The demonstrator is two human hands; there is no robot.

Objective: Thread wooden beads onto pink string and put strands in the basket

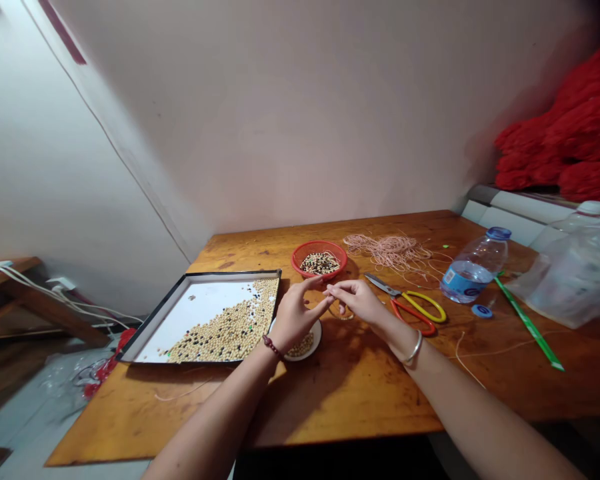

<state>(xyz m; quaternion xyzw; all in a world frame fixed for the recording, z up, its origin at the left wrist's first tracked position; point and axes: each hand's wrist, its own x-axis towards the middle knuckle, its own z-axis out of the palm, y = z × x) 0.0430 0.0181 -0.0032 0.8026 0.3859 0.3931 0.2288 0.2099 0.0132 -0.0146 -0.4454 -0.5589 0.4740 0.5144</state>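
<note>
Two bare forearms enter from the lower edge, the left wrist carrying a dark red bead bracelet (271, 345) and the right a plain silver bangle (414, 349). The left hand (295, 313) and right hand (357, 300) meet fingertip to fingertip above the worn orange-brown wooden table (360, 393). The right thumb and forefinger are pressed together on a thin looped strand (347, 316), which hangs just below that hand, over the table. The left thumb and forefinger reach the same spot with the other fingers curled, and whether they grip it cannot be told. Beneath the left hand is a small white round dish (314, 341) holding tan beads. Left of it lies a black-rimmed rectangular tray with a white floor (200, 303), its right half covered in tan beads with a few dark ones. Behind the hands stands a round red plastic basket (319, 249) of mixed dark and pale beads. Further right are a tangle of pinkish cord (390, 250), scissors with yellow and red handles (413, 308), and a clear plastic bottle with a blue label (473, 270), uncapped, holding a little water, with a blue cap (481, 311) beside it.
</note>
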